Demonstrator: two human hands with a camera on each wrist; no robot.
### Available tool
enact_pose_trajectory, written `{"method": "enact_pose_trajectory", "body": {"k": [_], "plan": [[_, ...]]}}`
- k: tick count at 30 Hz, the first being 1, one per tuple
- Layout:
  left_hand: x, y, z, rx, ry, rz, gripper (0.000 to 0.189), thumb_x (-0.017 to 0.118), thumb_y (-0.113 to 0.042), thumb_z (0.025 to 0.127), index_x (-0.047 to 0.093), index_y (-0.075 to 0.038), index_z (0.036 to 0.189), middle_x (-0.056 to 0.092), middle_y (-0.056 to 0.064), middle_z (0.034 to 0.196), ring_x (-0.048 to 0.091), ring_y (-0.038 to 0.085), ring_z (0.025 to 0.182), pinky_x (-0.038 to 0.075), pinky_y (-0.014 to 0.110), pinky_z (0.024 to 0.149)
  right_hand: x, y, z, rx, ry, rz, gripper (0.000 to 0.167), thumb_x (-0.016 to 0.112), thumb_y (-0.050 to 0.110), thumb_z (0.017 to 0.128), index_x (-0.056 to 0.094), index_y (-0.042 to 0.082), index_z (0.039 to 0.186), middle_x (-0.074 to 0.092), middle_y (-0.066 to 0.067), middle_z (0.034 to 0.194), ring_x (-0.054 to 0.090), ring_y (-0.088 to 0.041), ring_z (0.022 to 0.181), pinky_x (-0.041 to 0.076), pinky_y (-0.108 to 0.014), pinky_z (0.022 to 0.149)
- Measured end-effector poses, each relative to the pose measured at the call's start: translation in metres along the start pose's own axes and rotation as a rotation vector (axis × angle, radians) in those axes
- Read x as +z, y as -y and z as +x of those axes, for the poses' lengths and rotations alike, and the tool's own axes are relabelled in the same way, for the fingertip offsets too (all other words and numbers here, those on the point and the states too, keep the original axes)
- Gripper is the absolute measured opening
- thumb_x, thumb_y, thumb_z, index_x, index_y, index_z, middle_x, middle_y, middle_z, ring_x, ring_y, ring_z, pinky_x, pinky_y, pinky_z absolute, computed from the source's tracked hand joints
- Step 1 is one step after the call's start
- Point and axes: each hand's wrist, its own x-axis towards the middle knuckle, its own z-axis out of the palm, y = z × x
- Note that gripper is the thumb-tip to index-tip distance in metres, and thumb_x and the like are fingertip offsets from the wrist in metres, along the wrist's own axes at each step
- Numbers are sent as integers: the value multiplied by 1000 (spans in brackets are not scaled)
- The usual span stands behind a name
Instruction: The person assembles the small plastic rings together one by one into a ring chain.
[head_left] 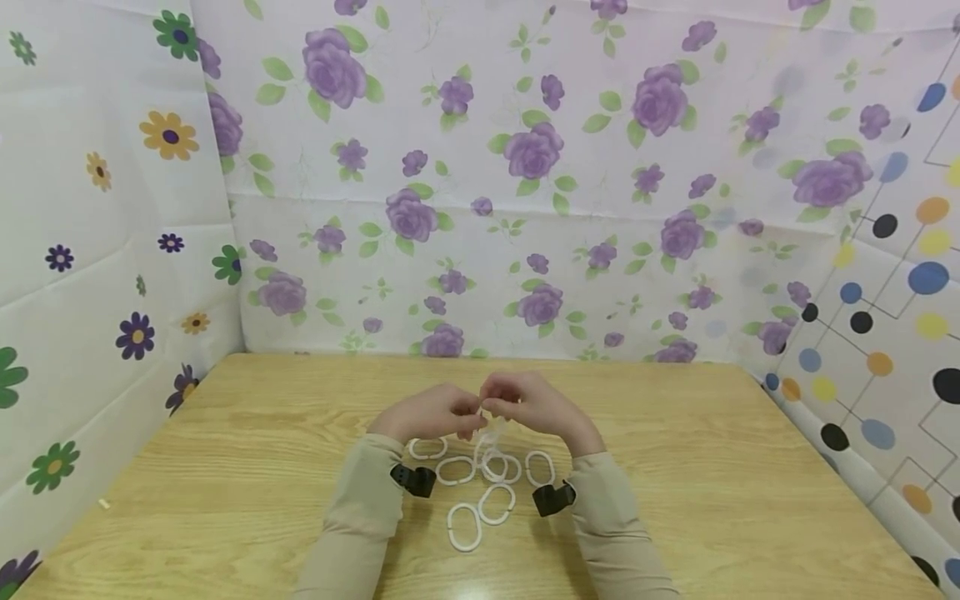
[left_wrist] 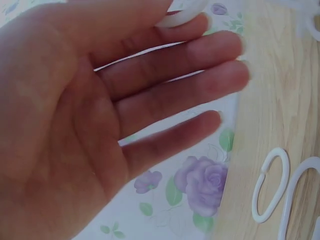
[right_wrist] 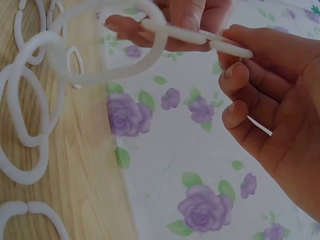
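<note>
My left hand (head_left: 435, 412) and right hand (head_left: 536, 408) meet over the middle of the table. The left thumb and index finger pinch a white plastic chain link (right_wrist: 175, 32), while its other fingers extend nearly straight. My right thumb and index finger pinch a white link end (right_wrist: 231, 49) right beside it; whether both hands hold the same link, I cannot tell. From the hands a short chain slopes down to the table, with one hanging link (right_wrist: 161, 42) close to the right wrist camera. Below lie loose oval links, among them one (head_left: 467, 549) nearest me and one (head_left: 528, 469) at the right.
The wooden table (head_left: 712, 483) stretches out on both sides of the arms. Flowered cloth (head_left: 480, 275) hangs along its back edge, with patterned cloths at left and right. A tiny pale piece (head_left: 103, 503) lies near the left edge. Black cameras (head_left: 555, 499) sit on both wrists.
</note>
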Motion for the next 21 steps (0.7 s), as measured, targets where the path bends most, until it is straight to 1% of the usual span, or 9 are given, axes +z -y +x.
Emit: {"method": "enact_pose_trajectory", "body": {"k": [3,6,9,12,15,17,21], "plan": [[-2,-1,0,7,-59,24,28,53,-29,100,66,-9,85,67,4,79,58,17,66,45,27,63,-1,-1,-1,17,-31,4,13,58,21,98,60,14,109,69,-7,84,61,-15,66,50,-26,61],[-4,-2,0,2,-152,47,32,53,-32,101,63,-10,81,64,4,75,49,11,59,42,27,59,-3,-2,-3,28,-52,-19,19,62,22,96,58,14,113,67,-5,83,59,-9,67,49,-26,63],[-6,-3,-1,-12,-253,49,32,53,-34,100,61,-11,80,64,3,75,50,10,59,43,27,58,-5,-2,-4,31,-65,-58,19,65,22,94,59,15,110,65,-2,84,57,-7,70,47,-25,66],[-6,-5,-2,-2,-321,34,30,54,-34,100,60,-11,81,65,4,77,54,10,61,45,27,59,-5,-3,-3,29,-80,-75,11,64,21,94,61,16,103,63,-1,85,55,-8,73,46,-26,68],[-6,-6,-2,19,-352,34,29,55,-33,99,58,-12,79,66,7,77,55,10,61,45,27,58,-5,-4,-3,29,-104,-74,5,63,20,95,63,15,97,64,-2,85,55,-9,74,47,-27,68],[-6,-5,-2,16,-351,24,28,55,-34,99,59,-14,80,65,9,76,54,11,60,45,27,58,-5,-4,-3,49,-125,-72,4,63,20,95,63,16,95,65,-1,85,57,-8,76,47,-29,70],[-6,-4,-2,6,-330,-3,26,55,-35,99,60,-17,82,65,11,76,52,12,58,44,28,58,-7,-3,-4,80,-176,-66,6,64,23,95,64,16,94,68,-1,85,60,-8,77,47,-30,72]]}}
